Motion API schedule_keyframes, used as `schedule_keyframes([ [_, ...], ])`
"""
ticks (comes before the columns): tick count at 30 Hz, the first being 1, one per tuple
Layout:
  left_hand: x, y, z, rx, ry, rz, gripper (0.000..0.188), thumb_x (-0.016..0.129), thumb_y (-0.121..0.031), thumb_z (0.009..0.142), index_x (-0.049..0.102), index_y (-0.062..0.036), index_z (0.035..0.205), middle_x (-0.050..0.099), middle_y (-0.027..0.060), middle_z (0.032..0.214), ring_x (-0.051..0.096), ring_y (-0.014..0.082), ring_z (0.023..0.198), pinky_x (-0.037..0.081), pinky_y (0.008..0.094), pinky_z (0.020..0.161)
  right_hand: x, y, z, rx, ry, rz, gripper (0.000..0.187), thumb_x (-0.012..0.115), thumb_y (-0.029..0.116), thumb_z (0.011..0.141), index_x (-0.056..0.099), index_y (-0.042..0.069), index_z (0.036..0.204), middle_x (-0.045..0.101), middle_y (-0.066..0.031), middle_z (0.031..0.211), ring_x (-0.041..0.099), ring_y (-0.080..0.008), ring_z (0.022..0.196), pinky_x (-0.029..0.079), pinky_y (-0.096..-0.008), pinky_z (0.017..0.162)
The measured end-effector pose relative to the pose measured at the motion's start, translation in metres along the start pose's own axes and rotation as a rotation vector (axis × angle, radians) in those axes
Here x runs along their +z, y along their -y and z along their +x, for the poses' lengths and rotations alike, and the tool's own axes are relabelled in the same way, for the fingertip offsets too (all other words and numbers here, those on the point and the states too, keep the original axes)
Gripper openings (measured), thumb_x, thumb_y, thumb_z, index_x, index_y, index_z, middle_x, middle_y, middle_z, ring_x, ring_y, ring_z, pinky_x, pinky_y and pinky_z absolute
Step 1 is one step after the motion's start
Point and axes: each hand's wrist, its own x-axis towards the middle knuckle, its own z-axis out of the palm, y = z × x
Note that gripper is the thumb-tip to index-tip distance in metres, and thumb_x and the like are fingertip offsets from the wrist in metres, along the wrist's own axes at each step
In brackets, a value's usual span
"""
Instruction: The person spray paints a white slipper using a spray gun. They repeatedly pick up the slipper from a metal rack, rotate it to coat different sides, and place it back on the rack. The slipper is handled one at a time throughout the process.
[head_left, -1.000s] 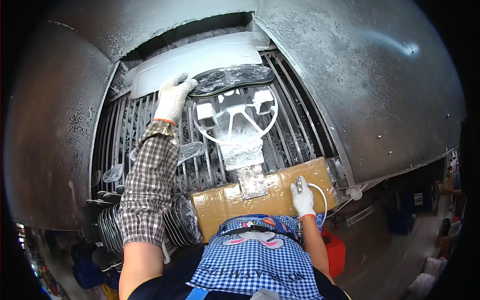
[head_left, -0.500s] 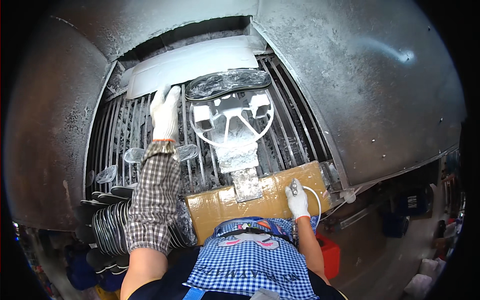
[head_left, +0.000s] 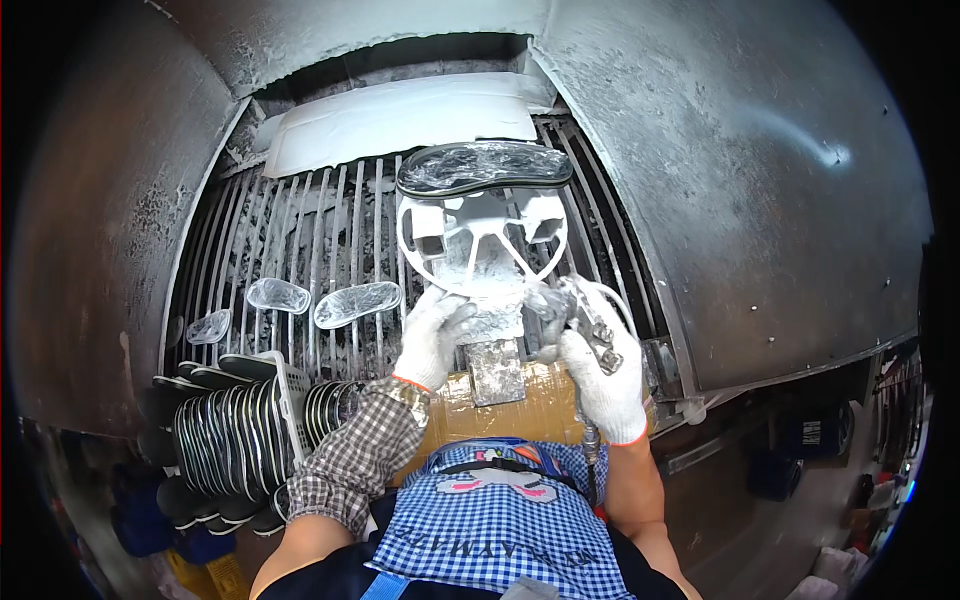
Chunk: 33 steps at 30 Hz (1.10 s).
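Note:
My right hand point(head_left: 607, 385), in a white glove, grips a metal spray gun point(head_left: 604, 348) with a pale hose looping behind it. The gun's front end is blurred beside the stand. My gloved left hand point(head_left: 432, 338) has its fingers apart at the near rim of a white-coated wheel point(head_left: 482, 236); whether it touches the rim I cannot tell. Across the wheel's far side lies a black-edged shoe sole point(head_left: 484, 168) with a shiny, wrinkled, film-like top. Beneath the wheel is a powder-crusted post point(head_left: 495, 318).
Clear film-like sole shapes point(head_left: 357, 304) lie on the metal bars point(head_left: 330, 230). A white rack point(head_left: 290, 400) of several dark soles stands at the left. Brown taped cardboard point(head_left: 450, 410) covers the front edge, a white sheet point(head_left: 400, 120) the back. Metal walls point(head_left: 740, 200) enclose both sides.
My left hand has come back from the white sheet to the wheel's near rim. My right hand has lifted the spray gun from the cardboard toward the stand.

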Motion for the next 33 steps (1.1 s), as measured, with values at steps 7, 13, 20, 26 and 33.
schedule_keyframes([
  [7, 0.023, -0.003, -0.003, 0.044, 0.048, -0.057, 0.048, 0.052, -0.008, 0.099, 0.053, 0.0022, 0.146, 0.063, 0.0141, 0.138, 0.067, 0.025, 0.122, 0.056, 0.0404, 0.106, 0.046, 0.045, 0.017, -0.217, 0.194, 0.081, 0.066, 0.067, -0.003, 0.1, 0.039, -0.012, 0.159, 0.06, -0.0212, 0.15, 0.061, -0.0223, 0.133, 0.052, -0.0347, 0.107],
  [13, 0.008, 0.012, 0.008, -0.027, 0.046, -0.067, 0.046, 0.051, -0.006, 0.1, 0.052, 0.004, 0.145, 0.064, 0.0166, 0.135, 0.067, 0.0267, 0.122, 0.059, 0.0419, 0.101, 0.056, 0.036, 0.03, -0.271, 0.144, 0.18, 0.063, 0.067, 0.0, 0.1, 0.042, -0.013, 0.157, 0.061, -0.0223, 0.15, 0.061, -0.0219, 0.135, 0.047, -0.0344, 0.114],
  [20, 0.015, 0.011, 0.002, -0.044, -0.01, -0.094, 0.038, 0.059, -0.006, 0.101, 0.06, -0.0007, 0.138, 0.07, 0.0132, 0.131, 0.071, 0.027, 0.109, 0.06, 0.042, 0.095, 0.044, 0.019, 0.043, -0.202, -0.024, -0.067, 0.057, 0.064, 0.011, 0.106, 0.046, -0.006, 0.157, 0.073, -0.0097, 0.111, 0.068, -0.0095, 0.089, 0.056, -0.0249, 0.08],
  [26, 0.012, 0.015, 0.004, -0.045, 0.003, -0.104, 0.039, 0.06, -0.006, 0.101, 0.059, 0.0016, 0.139, 0.07, 0.0162, 0.132, 0.071, 0.0289, 0.112, 0.061, 0.0445, 0.097, 0.039, 0.011, 0.047, -0.162, -0.077, 0.037, 0.055, 0.064, 0.011, 0.107, 0.047, -0.005, 0.156, 0.07, -0.007, 0.101, 0.065, -0.0093, 0.081, 0.055, -0.0245, 0.073],
  [33, 0.015, 0.014, 0.001, -0.053, 0.026, -0.078, 0.041, 0.057, -0.007, 0.103, 0.055, 0.007, 0.142, 0.067, 0.0206, 0.136, 0.069, 0.0328, 0.122, 0.06, 0.0478, 0.105, 0.033, 0.014, 0.046, -0.149, -0.127, 0.109, 0.056, 0.066, 0.005, 0.104, 0.047, -0.007, 0.156, 0.073, -0.0118, 0.122, 0.069, -0.0087, 0.084, 0.057, -0.0235, 0.075],
])
